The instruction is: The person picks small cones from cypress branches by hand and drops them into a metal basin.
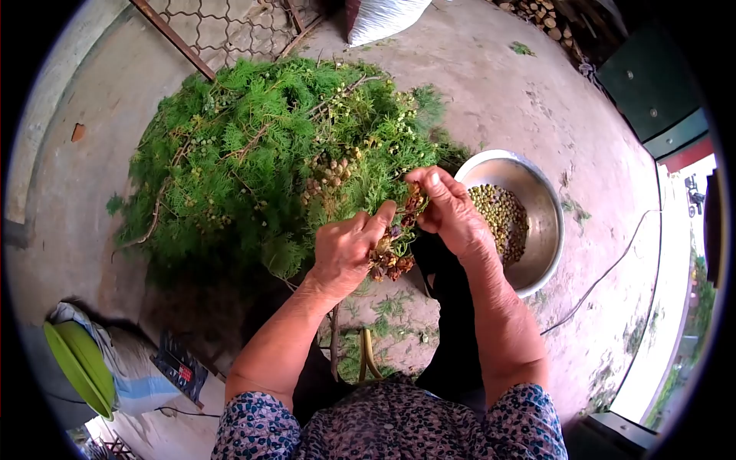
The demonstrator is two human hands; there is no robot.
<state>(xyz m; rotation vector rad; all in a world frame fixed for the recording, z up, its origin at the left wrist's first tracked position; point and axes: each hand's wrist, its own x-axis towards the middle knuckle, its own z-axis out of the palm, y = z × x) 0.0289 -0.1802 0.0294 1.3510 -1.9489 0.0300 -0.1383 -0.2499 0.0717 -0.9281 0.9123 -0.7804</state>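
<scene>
Between my two hands is a small sprig with brown, opened cones. My left hand has its fingers closed around the sprig's lower part. Just right of it, my right hand pinches the upper end near more brown cones, thumb against forefinger. A large heap of green conifer branches lies on the floor beyond and left of my hands, with pale cones among the leaves. Beside my right wrist stands a metal bowl partly filled with small greenish-brown cones or seeds.
A white sack stands at the top. Firewood is stacked at the upper right. A green basin and a bag are at the lower left. A thin cable crosses the floor at right.
</scene>
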